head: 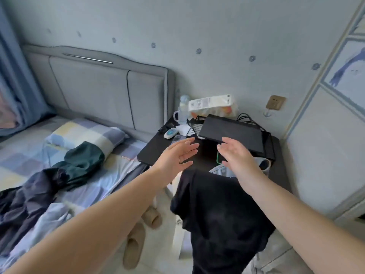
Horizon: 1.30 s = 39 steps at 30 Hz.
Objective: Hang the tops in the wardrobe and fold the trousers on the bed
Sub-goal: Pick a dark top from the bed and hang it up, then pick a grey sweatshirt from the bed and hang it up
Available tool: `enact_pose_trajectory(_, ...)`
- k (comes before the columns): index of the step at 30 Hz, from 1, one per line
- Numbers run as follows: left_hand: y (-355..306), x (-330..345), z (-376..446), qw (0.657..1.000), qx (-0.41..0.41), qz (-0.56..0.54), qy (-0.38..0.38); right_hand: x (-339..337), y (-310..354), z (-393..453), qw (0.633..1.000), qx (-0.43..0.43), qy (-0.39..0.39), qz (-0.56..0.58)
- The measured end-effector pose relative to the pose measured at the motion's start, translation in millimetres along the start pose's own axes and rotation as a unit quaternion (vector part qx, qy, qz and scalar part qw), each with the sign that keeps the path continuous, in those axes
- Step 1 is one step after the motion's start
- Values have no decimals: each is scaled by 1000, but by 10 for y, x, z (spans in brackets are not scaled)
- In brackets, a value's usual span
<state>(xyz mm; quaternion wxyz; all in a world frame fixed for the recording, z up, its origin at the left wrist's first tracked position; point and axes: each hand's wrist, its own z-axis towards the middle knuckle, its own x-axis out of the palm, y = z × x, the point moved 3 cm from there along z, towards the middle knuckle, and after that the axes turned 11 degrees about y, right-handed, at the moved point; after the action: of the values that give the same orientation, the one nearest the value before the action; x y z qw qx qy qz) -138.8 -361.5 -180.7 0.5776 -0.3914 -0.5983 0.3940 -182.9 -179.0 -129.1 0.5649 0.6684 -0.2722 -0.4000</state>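
A black garment [219,212] hangs over the front edge of the dark bedside table [150,153], with a pale blue garment [223,171] partly under it. My left hand [177,155] and my right hand [235,153] reach forward above the black garment, fingers spread and straight, holding nothing. On the bed [110,175] at the left lie a dark green garment [83,161], a dark navy garment [25,204] and a light blue garment [39,228]. The wardrobe door [325,147] stands at the right.
The bedside table carries a black box [233,133] on a wire rack, cables, a water bottle [183,109], a tissue pack [211,103] and a phone with a green edge [219,159]. Beige slippers [136,246] lie on the floor by the bed. A pillow [85,133] rests by the headboard.
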Motion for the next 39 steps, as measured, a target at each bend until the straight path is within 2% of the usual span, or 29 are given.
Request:
enact_pose_trajectory(6, -156, -1506, -1292, 991, 0, -19, -131, 1783, -76, 76, 990, 43, 130, -4)
enact_pose_trajectory(12, -432, -2891, -2889, 960, 20, 4, -278, 3762, 66, 179, 959, 40, 280, -17)
enact_pose_trajectory(18, -409, -3637, -4306, 911, 42, -28, -410, 5296, 117, -1, 905, 58, 421, -38)
enact_pose_trajectory(21, -307, -3843, -4824, 885, 44, -43, -461, 5855, 99, -122, 876, 55, 476, -58)
enact_pose_trajectory(25, -235, -4102, -5291, 852, 45, -58, -518, 6463, 42, -127, 838, 64, 536, -72)
enact_pose_trajectory(30, -238, -4455, -5455, 825, 29, -76, -559, 7051, -30, 120, 812, 72, 573, -81)
enact_pose_trajectory(39, -416, -5212, -5871, 749, 32, -102, -654, 8533, 15, 428, 728, 87, 670, -116)
